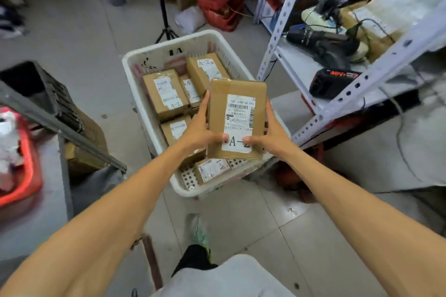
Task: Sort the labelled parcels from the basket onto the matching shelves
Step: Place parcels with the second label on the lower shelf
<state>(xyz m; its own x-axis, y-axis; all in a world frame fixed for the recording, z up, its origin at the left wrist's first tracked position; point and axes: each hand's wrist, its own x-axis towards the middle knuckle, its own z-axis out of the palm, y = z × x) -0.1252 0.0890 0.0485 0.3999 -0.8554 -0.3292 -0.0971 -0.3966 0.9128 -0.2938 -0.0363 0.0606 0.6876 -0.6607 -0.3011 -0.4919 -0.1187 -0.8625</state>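
L hand [200,128], R hand [272,132] wrap fingers round brown cardboard parcel [235,96] over white plastic basket [135,60], label up, prob. to read "A-2".

Place: this is looking like a parcel storeroom or small sorting depot.
Stock: labelled cardboard parcels [165,94] are lying in a white basket [156,54] on the tiled floor [84,43].
Storage: slotted metal shelving [281,21] is standing just beside it, carrying loose goods.

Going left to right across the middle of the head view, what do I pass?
Black crate → left hand → held parcel → right hand → black-and-red case.
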